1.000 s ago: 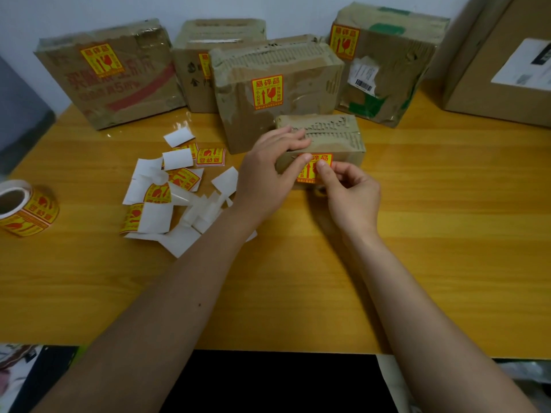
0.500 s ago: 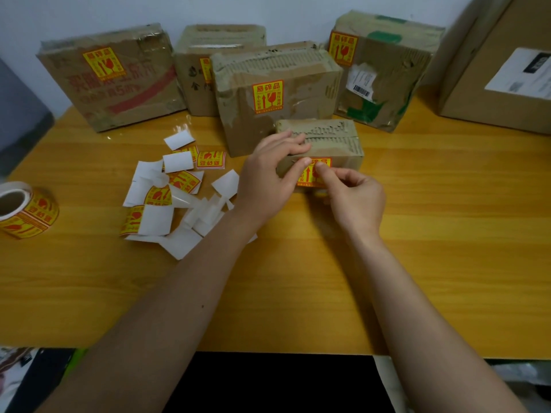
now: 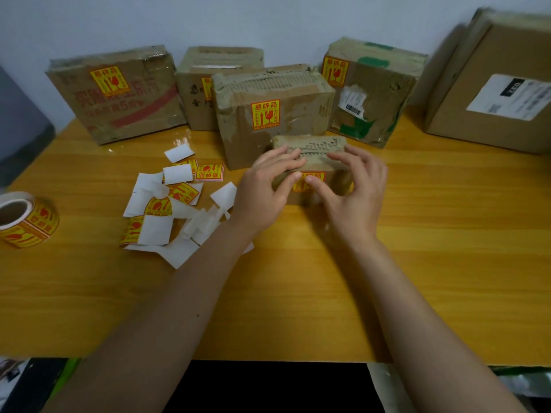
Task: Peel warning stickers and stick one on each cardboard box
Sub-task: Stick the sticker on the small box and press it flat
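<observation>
Wooden table (image 3: 417, 234): both thumbs half-hide small box's (image 3: 310, 144) warning sticker (image 3: 310, 177).

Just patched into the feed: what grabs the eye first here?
Both hands, the left hand and the right hand, grip the small cardboard box at table centre, thumbs on its yellow sticker. Left of them lies a litter of backing papers, and a sticker roll sits at the far left edge.

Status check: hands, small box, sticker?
Both hands, left and right, gripping small box. Sticker on its front, thumbs on it. Nothing blocking.
</observation>
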